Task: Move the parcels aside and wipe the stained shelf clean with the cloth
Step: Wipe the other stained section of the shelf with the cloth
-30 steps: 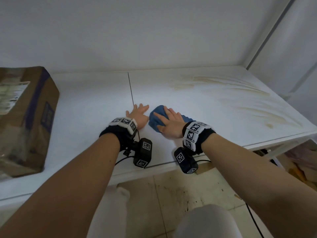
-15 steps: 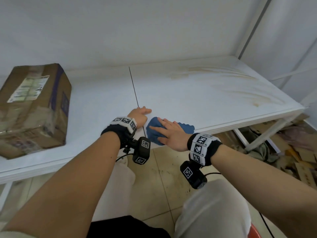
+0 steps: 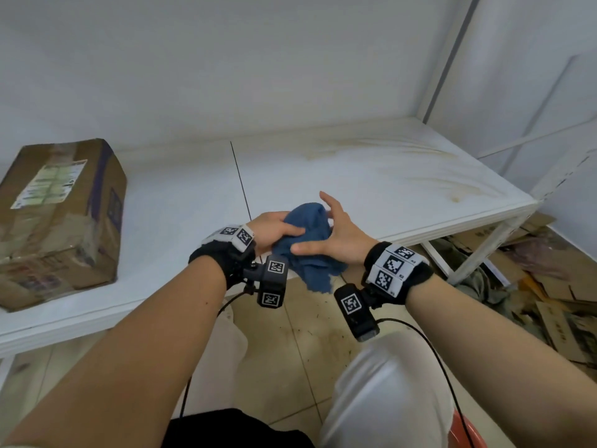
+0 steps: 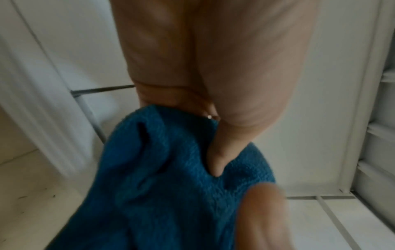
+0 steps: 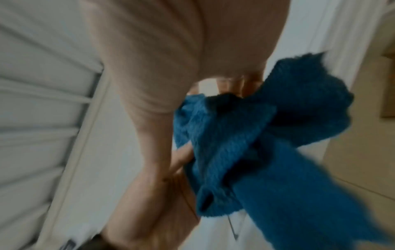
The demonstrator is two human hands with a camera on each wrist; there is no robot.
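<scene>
Head view is showing the blue cloth (image 3: 308,240) lifted off the shelf (image 3: 371,195) and hanging bunched between both hands, just above the shelf's front edge near its middle seam. A second ago it was lying flat on the surface under the right palm, with the left hand resting beside it; half a second ago the right hand was dragging it to the front edge. Now the left hand (image 3: 274,231) is gripping the wad, fingers and thumb curled into the fabric, while the right hand (image 3: 336,237) is steadying the other side with fingers spread and straight, thumb laid across the cloth. This is looking like a regather or refold for a fresh face, since the brown stains (image 3: 420,169) toward the right rear corner are still showing. One parcel (image 3: 61,218) is sitting at the left end, clear of the stained part.
</scene>
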